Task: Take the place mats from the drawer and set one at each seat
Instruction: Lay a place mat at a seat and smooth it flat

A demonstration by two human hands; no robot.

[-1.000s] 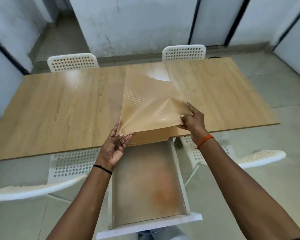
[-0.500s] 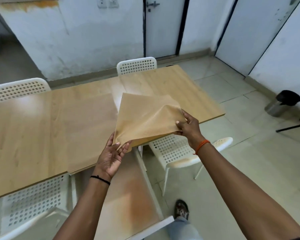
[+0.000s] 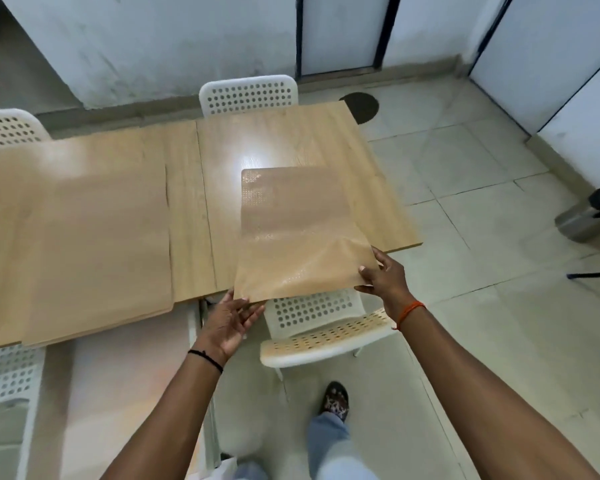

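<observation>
Where the frame ends at nine o'clock, the long wood-grain table [image 3: 187, 202] is cut off, as are two white perforated plastic chairs [image 3: 7, 128] on that side. Open white drawer [image 3: 125, 393] at seven o'clock: blurred, its front edge out of view. Stack of tan mats [image 3: 94, 258] on the table at nine o'clock: edges hard to separate from the tabletop.

Left hand [image 3: 227, 322]: fingers nearly straight and spread beneath the near left corner of the thin tan rectangular place mat [image 3: 298, 233], thumb on its edge.

Right hand [image 3: 383, 275]: pinches the near right corner, thumb on top, fingers hidden beneath the sheet.

Place mat: far end flat on the table's right section at twelve o'clock from the hands; near edge lifted, overhanging the table edge above a white perforated chair [image 3: 323, 327]. Another such chair [image 3: 248, 95] stands at the far side.
</observation>
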